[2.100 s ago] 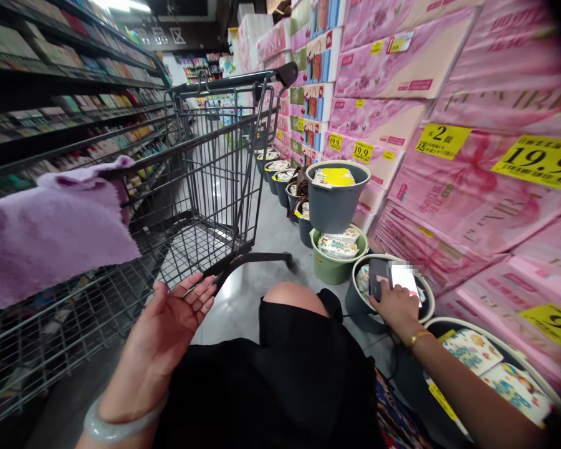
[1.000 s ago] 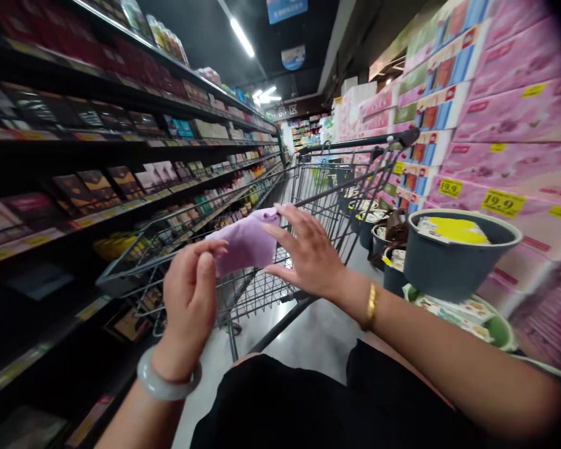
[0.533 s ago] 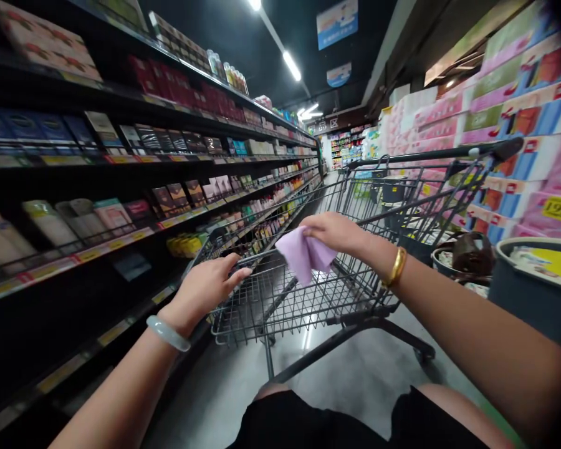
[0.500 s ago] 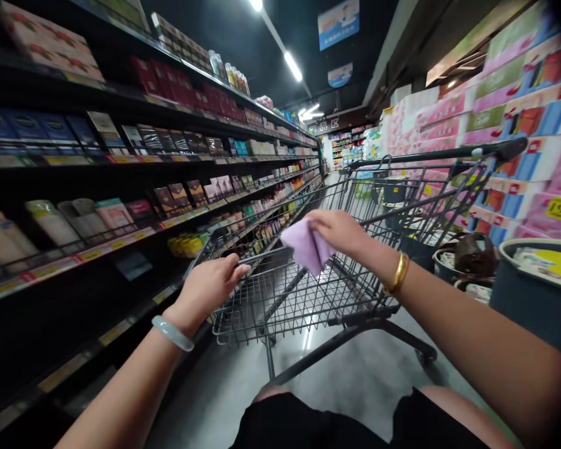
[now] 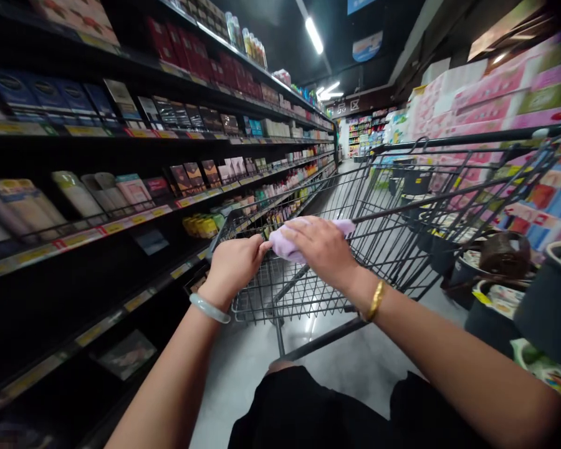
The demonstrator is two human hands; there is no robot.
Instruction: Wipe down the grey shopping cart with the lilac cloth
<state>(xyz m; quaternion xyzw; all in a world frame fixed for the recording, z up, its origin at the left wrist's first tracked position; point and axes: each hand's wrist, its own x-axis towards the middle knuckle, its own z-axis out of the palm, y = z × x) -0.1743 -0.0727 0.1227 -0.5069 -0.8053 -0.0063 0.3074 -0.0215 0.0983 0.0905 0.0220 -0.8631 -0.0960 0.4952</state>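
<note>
A dark wire shopping cart (image 5: 303, 293) stands in front of me, its long side facing my body. My left hand (image 5: 236, 262) is closed around the cart's top rail near its left end, with a pale bracelet on the wrist. Just right of it, my right hand (image 5: 325, 249) presses a lilac cloth (image 5: 287, 243) over the same rail. The fingers are wrapped around the cloth, and a fold of it sticks out beyond the knuckles. The rail beneath the cloth is hidden. Through the mesh, the basket shows the floor.
Shelves (image 5: 135, 134) with boxed and bottled goods run along the left. Pink packs (image 5: 490, 93) are stacked at the right, with dark buckets (image 5: 549, 299) below them. The cart's handle bar (image 5: 477, 138) rises at the right. A grey floor (image 5: 355, 374) stretches down the aisle.
My right hand has lowered the lilac cloth from above the cart onto the top rail and closed it around there. My left hand keeps its hold on the rail. The view has turned slightly left.
</note>
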